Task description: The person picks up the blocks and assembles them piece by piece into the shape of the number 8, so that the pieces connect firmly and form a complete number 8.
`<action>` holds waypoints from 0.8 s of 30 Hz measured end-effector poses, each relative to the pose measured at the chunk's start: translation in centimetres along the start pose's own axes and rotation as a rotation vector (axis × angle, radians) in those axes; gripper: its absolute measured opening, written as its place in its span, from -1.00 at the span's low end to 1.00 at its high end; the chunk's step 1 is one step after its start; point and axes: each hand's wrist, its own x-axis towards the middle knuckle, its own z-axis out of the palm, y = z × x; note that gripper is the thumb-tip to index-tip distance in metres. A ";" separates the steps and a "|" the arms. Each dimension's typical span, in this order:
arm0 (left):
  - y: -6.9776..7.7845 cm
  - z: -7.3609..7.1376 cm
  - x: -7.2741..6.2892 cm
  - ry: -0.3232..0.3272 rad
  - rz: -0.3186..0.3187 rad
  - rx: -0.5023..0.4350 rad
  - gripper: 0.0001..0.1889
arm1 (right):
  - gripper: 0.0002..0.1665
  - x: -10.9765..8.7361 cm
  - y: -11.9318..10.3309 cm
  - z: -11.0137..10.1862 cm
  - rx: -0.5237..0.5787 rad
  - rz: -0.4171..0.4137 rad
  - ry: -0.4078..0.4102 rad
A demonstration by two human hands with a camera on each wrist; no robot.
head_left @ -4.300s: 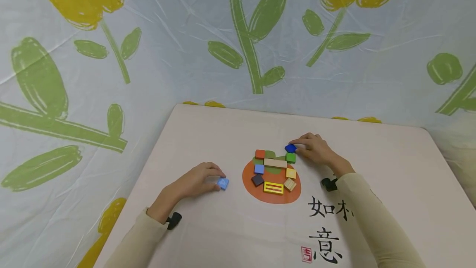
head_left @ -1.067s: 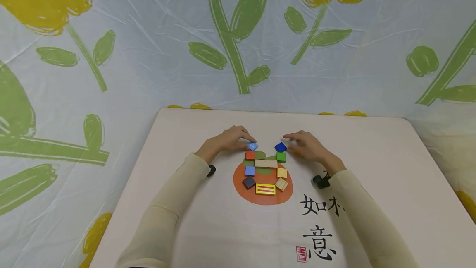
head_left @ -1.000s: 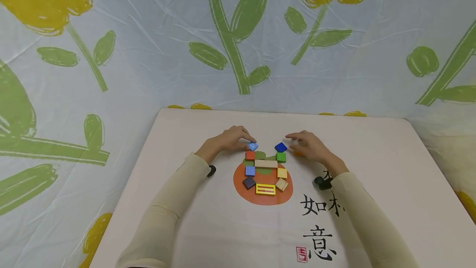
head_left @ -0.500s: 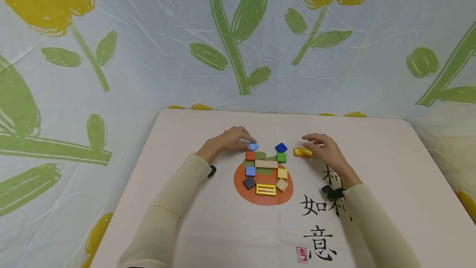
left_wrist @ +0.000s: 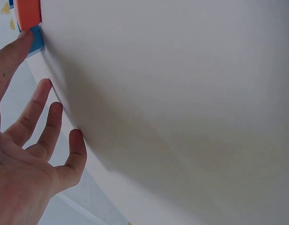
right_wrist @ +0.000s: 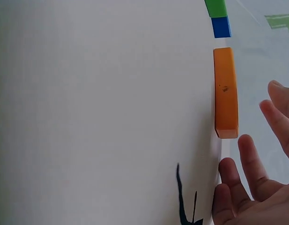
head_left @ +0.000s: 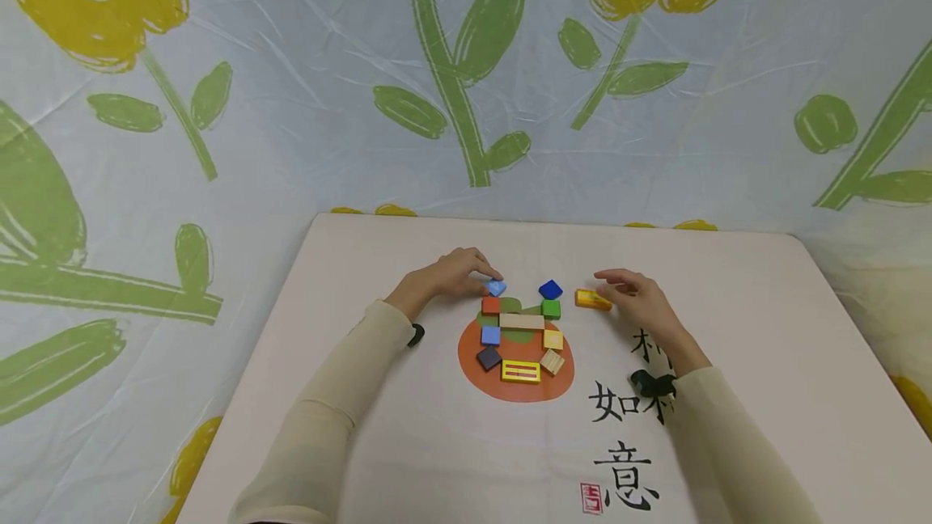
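In the head view my left hand [head_left: 450, 273] pinches a light blue block [head_left: 496, 288] between thumb and index finger, just behind the red block [head_left: 491, 306]. In the left wrist view the thumb lies against the blue block [left_wrist: 37, 41], while the other fingers are spread. My right hand [head_left: 641, 297] hovers with loosely bent fingers at the right end of an orange-yellow oblong block [head_left: 593, 299]. A gap shows between its fingers and the orange block [right_wrist: 226, 91] in the right wrist view. Left of that block, a dark blue block [head_left: 550, 289] lies cornerwise behind a green one [head_left: 551, 310].
A printed orange fruit shape [head_left: 502, 389] on the table [head_left: 451, 451] bears a ring of small blocks: a wooden bar [head_left: 521, 322], a yellow striped block [head_left: 520, 371], a black one [head_left: 489, 358] and several others. Black written characters [head_left: 624, 475] lie nearer. A flower-patterned cloth [head_left: 306, 103] hangs behind.
My left hand has brought the light blue block from the left to behind the red one. The right hand has let go of the dark blue block and moved right, uncovering the orange-yellow block.
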 end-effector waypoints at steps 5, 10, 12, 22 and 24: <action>-0.1 0.2 0.2 0.000 -0.009 -0.001 -0.64 | -0.51 0.1 0.3 0.1 -0.022 -0.020 -0.009; -0.3 0.2 0.2 0.005 -0.001 -0.003 -0.65 | -0.53 0.1 0.5 0.2 -0.027 -0.042 -0.020; -0.3 0.3 0.2 0.005 0.001 -0.005 -0.65 | -0.53 0.2 0.6 0.3 -0.021 -0.060 -0.027; -0.5 0.2 0.2 0.003 0.012 -0.012 -0.65 | -0.54 0.4 0.7 0.4 -0.045 -0.138 -0.063; -0.5 0.2 0.2 0.002 0.017 -0.014 -0.65 | -0.55 0.4 0.7 0.4 -0.049 -0.148 -0.065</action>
